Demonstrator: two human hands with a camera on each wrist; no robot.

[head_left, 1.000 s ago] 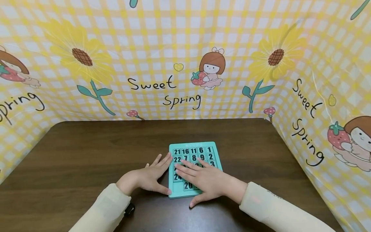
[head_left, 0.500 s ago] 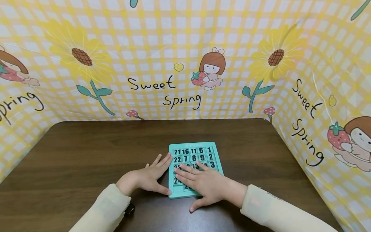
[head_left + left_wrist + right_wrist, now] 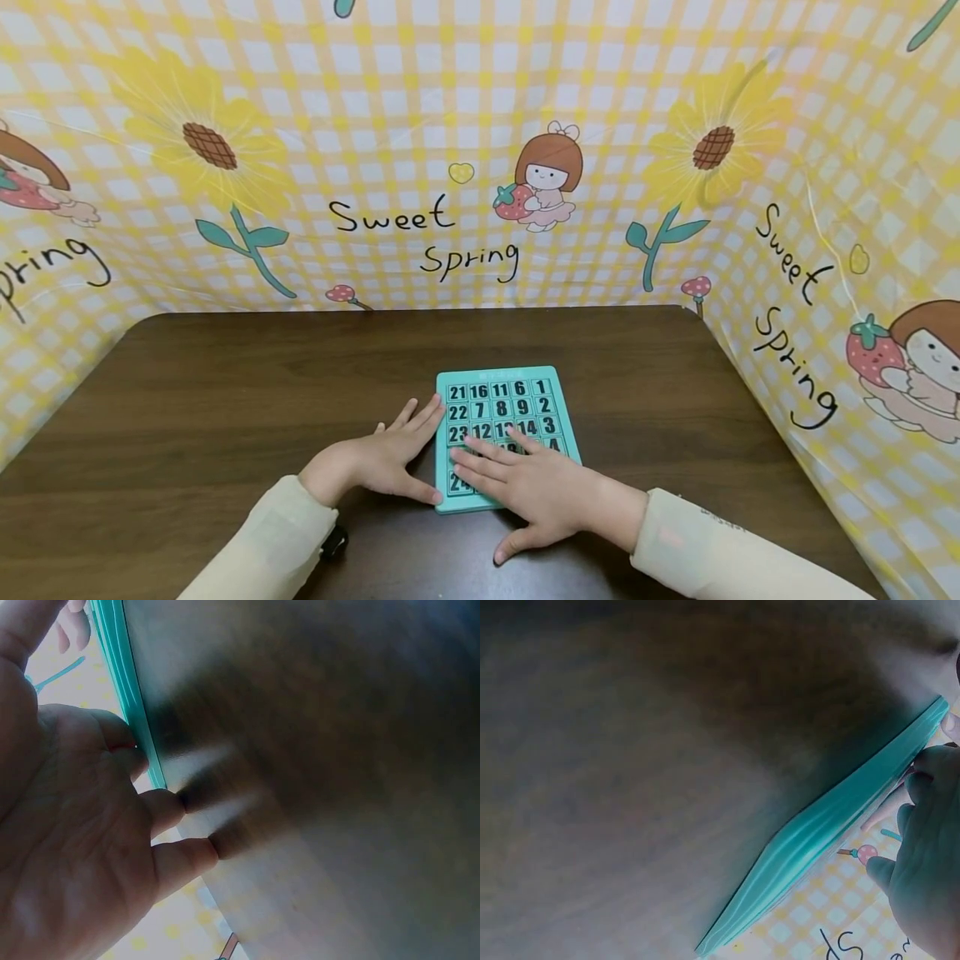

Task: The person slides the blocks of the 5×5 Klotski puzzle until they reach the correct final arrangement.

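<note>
A turquoise number slide puzzle (image 3: 497, 375) lies flat on the brown table, its black-numbered tiles in rows. Along its left edge rests my left hand (image 3: 384, 460), fingers spread, with fingertips near the upper side and thumb at the lower left corner. My right hand (image 3: 536, 493) lies palm down over the lower right part, its straight fingers touching the tiles and hiding several of them. Tile 24 (image 3: 458, 482) shows at the bottom left, partly covered. In the left wrist view the left hand (image 3: 75, 825) touches the puzzle's side (image 3: 124, 671); the right wrist view shows the right hand (image 3: 930, 855) above the frame (image 3: 802, 844).
A dark wood table (image 3: 300, 367) spreads around the puzzle. A yellow checked cloth (image 3: 405, 125) with sunflowers and cartoon figures stands behind it and along both sides. A small black object (image 3: 334, 542) sits at the left sleeve's cuff.
My right hand has slid a little toward the near edge, and tile 24 has moved down to the bottom left corner. More of the third row is uncovered. The left hand stays put.
</note>
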